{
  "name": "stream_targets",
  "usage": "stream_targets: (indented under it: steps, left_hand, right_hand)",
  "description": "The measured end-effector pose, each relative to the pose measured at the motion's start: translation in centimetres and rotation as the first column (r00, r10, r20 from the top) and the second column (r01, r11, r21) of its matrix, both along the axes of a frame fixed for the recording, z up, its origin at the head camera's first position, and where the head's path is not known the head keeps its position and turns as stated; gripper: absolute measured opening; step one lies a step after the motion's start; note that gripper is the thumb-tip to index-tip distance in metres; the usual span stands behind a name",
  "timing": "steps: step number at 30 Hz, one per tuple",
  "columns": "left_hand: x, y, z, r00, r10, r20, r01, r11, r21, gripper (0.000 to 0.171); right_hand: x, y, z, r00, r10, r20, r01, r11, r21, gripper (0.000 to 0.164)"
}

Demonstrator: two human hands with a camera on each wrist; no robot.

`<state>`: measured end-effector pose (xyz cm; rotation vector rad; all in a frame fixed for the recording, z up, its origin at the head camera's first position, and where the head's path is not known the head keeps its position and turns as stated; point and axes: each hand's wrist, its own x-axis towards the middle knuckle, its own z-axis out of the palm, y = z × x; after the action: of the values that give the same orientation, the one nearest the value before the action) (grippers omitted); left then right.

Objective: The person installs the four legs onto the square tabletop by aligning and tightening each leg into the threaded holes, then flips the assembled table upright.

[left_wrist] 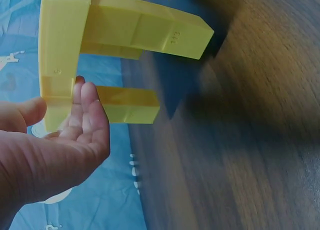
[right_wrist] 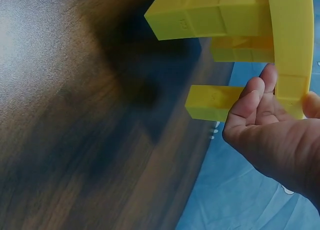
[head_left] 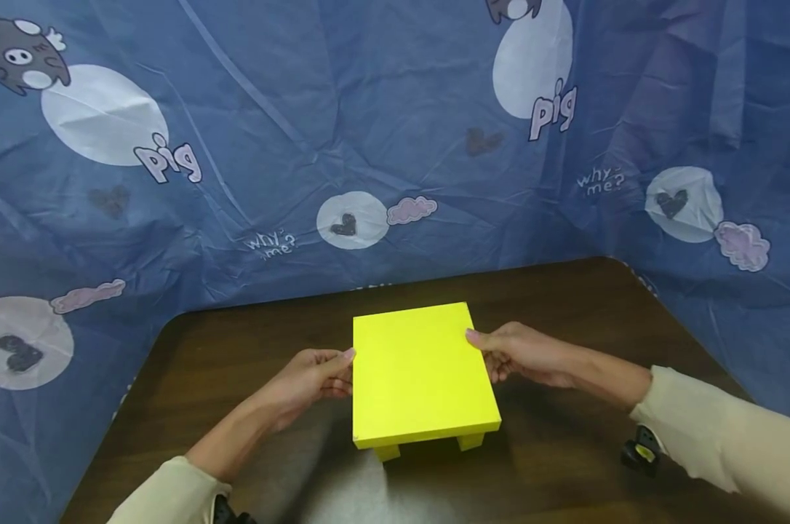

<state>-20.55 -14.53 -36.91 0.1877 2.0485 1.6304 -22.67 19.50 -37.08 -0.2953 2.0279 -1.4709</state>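
Note:
A small yellow stool [head_left: 421, 371] with a square flat top is held up between both hands, its top facing upward. My left hand [head_left: 316, 382] grips the left edge, thumb on the rim and fingers curled beneath. On the opposite edge, my right hand [head_left: 516, 353] pinches the top, with its thumb on the upper face and fingers underneath. Blocky yellow legs [left_wrist: 150, 30] show in the left wrist view, their ends apart from the tabletop. The right wrist view also shows the legs [right_wrist: 210, 15] above the wood, with a shadow below.
Beneath lies a dark brown wooden table [head_left: 238, 349] with rounded back corners. A blue curtain [head_left: 342, 145] printed with pigs, hearts and clouds hangs behind it and along the sides. Dark devices [head_left: 642, 451] are strapped at both wrists.

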Motion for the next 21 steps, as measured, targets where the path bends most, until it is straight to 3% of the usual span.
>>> stream_targets:
  steps: [9, 16, 21]
  left_hand:
    - [0.0, 0.5, -0.5, 1.0, 0.023, 0.01, -0.023, 1.0, -0.001, 0.045]
    - [0.1, 0.5, -1.1, 1.0, 0.011, 0.003, -0.011, 0.999, -0.032, 0.046]
    - [0.0, 0.7, -1.4, 0.999, 0.039, 0.013, -0.038, 0.998, -0.053, 0.045]
  right_hand:
    - [-0.1, -0.1, -0.6, 0.999, -0.038, 0.024, 0.037, 0.998, 0.045, 0.053]
    - [0.2, -0.1, -1.2, 0.999, -0.028, 0.023, 0.027, 0.999, 0.045, 0.052]
    - [0.4, -0.2, -1.3, 0.999, -0.032, 0.015, 0.031, 0.999, 0.037, 0.051]
